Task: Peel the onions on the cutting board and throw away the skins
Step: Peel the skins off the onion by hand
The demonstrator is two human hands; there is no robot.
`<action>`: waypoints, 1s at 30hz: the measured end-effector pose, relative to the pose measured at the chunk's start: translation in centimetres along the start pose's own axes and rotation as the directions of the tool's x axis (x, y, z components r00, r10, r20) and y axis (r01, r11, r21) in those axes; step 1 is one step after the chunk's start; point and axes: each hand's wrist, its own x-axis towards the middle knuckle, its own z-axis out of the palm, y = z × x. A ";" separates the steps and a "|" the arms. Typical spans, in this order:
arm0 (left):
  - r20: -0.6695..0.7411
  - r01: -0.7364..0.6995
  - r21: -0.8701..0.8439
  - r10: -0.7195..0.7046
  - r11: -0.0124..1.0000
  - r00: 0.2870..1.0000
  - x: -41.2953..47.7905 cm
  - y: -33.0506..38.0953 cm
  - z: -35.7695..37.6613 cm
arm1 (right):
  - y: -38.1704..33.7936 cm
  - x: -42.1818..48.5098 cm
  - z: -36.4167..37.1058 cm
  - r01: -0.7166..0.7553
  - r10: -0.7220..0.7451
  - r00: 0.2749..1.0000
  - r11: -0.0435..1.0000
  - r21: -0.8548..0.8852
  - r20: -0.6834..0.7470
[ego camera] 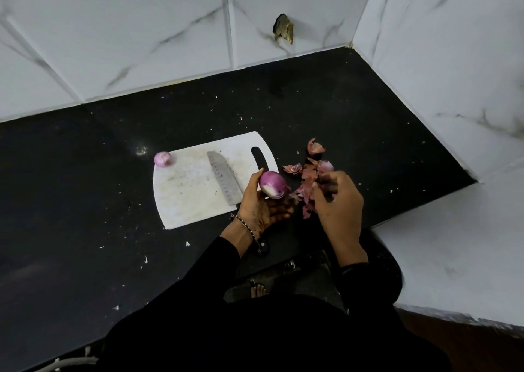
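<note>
head view. onion: mostly bare, gripped in the curled fingers of the left hand, over the right edge of the cutting board. right hand: fingers curled over the skins beside the board; whether they pinch any, cannot tell. advice: turn the onion, strip off the last flakes.

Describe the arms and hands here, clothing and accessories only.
The left hand and right hand are bare, with no gloves. The left sleeve and right sleeve are long and black, reaching the wrists. A thin metallic bangle circles the left wrist.
</note>
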 end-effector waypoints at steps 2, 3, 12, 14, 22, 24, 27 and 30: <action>-0.009 0.002 -0.020 -0.002 1.000 1.000 0.1 -0.1 0.1 | -0.1 0.0 0.0 0.004 -0.004 1.000 1.000 -0.004 0.009; -0.018 0.002 -0.026 -0.003 1.000 1.000 0.0 0.0 0.2 | -0.1 0.0 0.0 0.005 -0.005 1.000 1.000 -0.005 0.013; -0.015 -0.002 -0.029 0.002 1.000 1.000 -0.5 0.2 0.7 | -0.7 -0.2 0.0 0.079 -0.084 0.994 0.994 0.072 0.075; -0.002 -0.024 0.000 0.024 1.000 1.000 -0.4 0.3 0.7 | -1.1 -0.3 0.0 0.086 -0.096 0.992 0.990 0.116 0.086; 0.103 -0.070 -0.047 0.074 0.996 0.992 -0.9 0.3 1.5 | -2.3 -0.8 -0.4 0.039 -0.076 0.990 0.954 0.296 0.117; 0.090 -0.127 -0.046 0.131 0.991 0.987 -1.0 0.4 1.3 | -2.3 -0.8 -0.5 0.037 -0.080 0.989 0.948 0.315 0.126; 0.071 -0.162 -0.091 0.168 0.983 0.983 -1.3 0.6 1.2 | -2.0 -0.8 -0.5 0.020 -0.075 0.986 0.940 0.340 0.150; 0.055 -0.151 -0.153 0.161 0.977 0.985 -1.1 0.8 1.2 | -2.1 -0.9 -0.6 0.021 -0.083 0.983 0.939 0.344 0.166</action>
